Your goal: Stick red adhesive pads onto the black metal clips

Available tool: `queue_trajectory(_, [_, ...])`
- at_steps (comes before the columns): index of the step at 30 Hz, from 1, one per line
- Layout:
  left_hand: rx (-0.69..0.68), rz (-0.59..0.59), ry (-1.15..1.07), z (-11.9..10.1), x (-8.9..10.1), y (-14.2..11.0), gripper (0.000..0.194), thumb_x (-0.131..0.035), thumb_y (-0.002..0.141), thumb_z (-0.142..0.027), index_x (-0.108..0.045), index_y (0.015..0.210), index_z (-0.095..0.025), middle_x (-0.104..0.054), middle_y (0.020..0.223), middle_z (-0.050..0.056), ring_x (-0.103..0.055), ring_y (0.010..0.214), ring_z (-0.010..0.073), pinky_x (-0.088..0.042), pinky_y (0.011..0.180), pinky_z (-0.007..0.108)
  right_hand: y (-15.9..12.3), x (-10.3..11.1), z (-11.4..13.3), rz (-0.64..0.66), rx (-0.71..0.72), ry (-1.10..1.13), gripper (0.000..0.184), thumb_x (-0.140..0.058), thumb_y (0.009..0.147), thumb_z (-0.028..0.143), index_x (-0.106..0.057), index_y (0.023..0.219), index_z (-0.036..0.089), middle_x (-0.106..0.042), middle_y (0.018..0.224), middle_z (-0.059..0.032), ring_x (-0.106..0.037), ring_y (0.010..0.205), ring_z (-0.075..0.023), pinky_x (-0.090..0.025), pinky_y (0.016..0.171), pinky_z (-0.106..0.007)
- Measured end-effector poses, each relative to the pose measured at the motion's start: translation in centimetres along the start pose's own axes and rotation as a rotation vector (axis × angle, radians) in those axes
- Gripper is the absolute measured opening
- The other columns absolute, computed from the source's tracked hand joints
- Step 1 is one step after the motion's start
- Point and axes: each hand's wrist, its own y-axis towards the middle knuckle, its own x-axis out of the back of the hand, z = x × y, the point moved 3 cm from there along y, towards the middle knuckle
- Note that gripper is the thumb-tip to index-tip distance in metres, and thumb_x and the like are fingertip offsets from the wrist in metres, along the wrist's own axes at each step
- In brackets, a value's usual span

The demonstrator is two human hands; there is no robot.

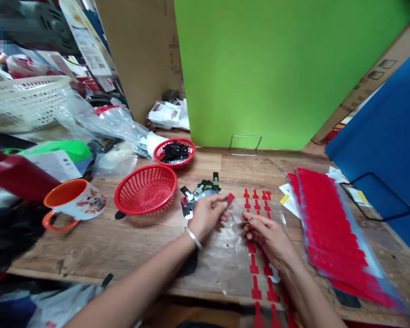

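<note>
My left hand (210, 214) pinches a small red tab (230, 197) between thumb and fingers, raised above a clear plastic sheet (215, 273). Close to it on the right, my right hand (264, 232) has its thumb and fingertips pressed together; whatever they may hold is too small to make out. Below that hand run rows of red T-shaped stickers (255, 288) on the clear sheet, partly covered by the hand and forearm. A loose pile of flat black pieces (205, 187), some with pale or red parts, lies just beyond my left hand.
Left of the pile stand a red basket (145, 189) and a smaller basket holding black pieces (174, 152). An orange-and-white mug (75, 203) is further left. Stacked red sheets (335, 228) lie at right. A green panel (276, 73) and a blue panel (389, 150) bound the table.
</note>
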Motion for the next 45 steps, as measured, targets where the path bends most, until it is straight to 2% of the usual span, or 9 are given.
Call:
queue_trajectory(5, [-0.157,-0.403,0.268,-7.5,8.0,7.2,0.021,-0.056,0.076,-0.009,-0.062,0.097,-0.009,-0.067,0.076,0.008,-0.060,0.055,0.0076,-0.050,0.057,0.020,-0.2,0.1,-0.5,-0.024,0.023,-0.052,0.030,-0.071,0.065,0.038,-0.069,0.083,0.014,-0.064,0.070,-0.0058,-0.054,0.056,-0.0135,-0.044,0.051,-0.026])
queue_trajectory(11, [-0.172,-0.605,0.450,-13.0,13.9,11.7,0.029,-0.066,0.064,-0.006,-0.063,0.093,-0.006,-0.066,0.081,0.009,-0.061,0.076,0.0166,-0.046,0.080,0.034,-0.1,-1.4,-0.7,-0.010,0.066,-0.183,0.025,-0.068,0.067,0.038,-0.068,0.078,0.016,-0.059,0.059,-0.0004,-0.049,0.049,-0.0098,-0.038,0.048,-0.022])
queue_trajectory(14, [-0.325,-0.539,0.643,-13.0,12.9,9.6,0.030,-0.067,0.065,-0.014,-0.066,0.095,-0.012,-0.067,0.092,0.007,-0.059,0.087,0.0184,-0.041,0.087,0.031,0.4,-2.5,-0.2,-0.008,0.161,-0.367,0.019,-0.065,0.071,0.036,-0.069,0.078,0.018,-0.062,0.064,-0.0007,-0.052,0.053,-0.0115,-0.038,0.050,-0.023])
queue_trajectory(17, [-0.473,-0.250,0.812,-10.8,9.5,5.6,0.023,-0.060,0.073,-0.026,-0.067,0.092,-0.016,-0.068,0.091,0.005,-0.060,0.082,0.0173,-0.043,0.078,0.027,1.1,-4.3,0.5,0.042,0.350,-0.562,0.012,-0.060,0.075,0.028,-0.070,0.077,0.021,-0.065,0.075,-0.0030,-0.058,0.069,-0.0166,-0.044,0.064,-0.029])
queue_trajectory(21, [-0.368,0.021,0.851,-5.9,6.6,0.1,0.015,-0.058,0.074,-0.027,-0.069,0.079,-0.019,-0.068,0.077,0.002,-0.060,0.072,0.0153,-0.043,0.067,0.023,2.7,-6.6,0.4,0.082,0.624,-0.834,0.014,-0.058,0.078,0.021,-0.071,0.080,0.024,-0.062,0.078,-0.0044,-0.055,0.081,-0.0199,-0.043,0.074,-0.034])
queue_trajectory(26, [-0.218,0.063,0.902,-1.4,6.8,-3.8,0.014,-0.055,0.075,-0.026,-0.067,0.076,-0.019,-0.066,0.075,0.001,-0.058,0.071,0.0149,-0.041,0.066,0.022,4.4,-8.2,-0.3,0.073,0.760,-1.162,0.020,-0.055,0.079,0.016,-0.068,0.093,0.023,-0.057,0.089,-0.0084,-0.048,0.089,-0.0225,-0.042,0.077,-0.035])
queue_trajectory(35, [-0.200,-0.013,0.852,2.5,7.1,-5.2,0.017,-0.053,0.078,-0.026,-0.067,0.084,-0.019,-0.063,0.087,0.005,-0.056,0.084,0.0169,-0.041,0.076,0.026,4.9,-8.4,-0.1,0.017,0.656,-1.171,0.012,-0.055,0.068,0.009,-0.058,0.074,0.019,-0.058,0.076,-0.0032,-0.050,0.077,-0.0191,-0.040,0.069,-0.029])
queue_trajectory(40, [-0.209,-0.064,0.817,2.5,7.1,-5.1,0.016,-0.053,0.077,-0.026,-0.067,0.079,-0.018,-0.062,0.081,0.005,-0.056,0.081,0.0175,-0.041,0.073,0.027,4.5,-6.2,0.2,-0.097,0.430,-0.799,0.005,-0.056,0.068,0.018,-0.054,0.064,0.018,-0.054,0.057,0.0026,-0.049,0.053,-0.0120,-0.036,0.052,-0.023])
queue_trajectory(45, [-0.214,-0.163,0.657,2.2,6.9,-5.4,0.020,-0.053,0.078,-0.032,-0.066,0.082,-0.017,-0.064,0.081,0.004,-0.057,0.076,0.0172,-0.042,0.071,0.027,2.7,-4.8,-0.5,-0.114,0.093,-0.348,0.020,-0.068,0.061,0.028,-0.054,0.068,0.016,-0.055,0.049,0.0032,-0.046,0.042,-0.0095,-0.032,0.042,-0.020])
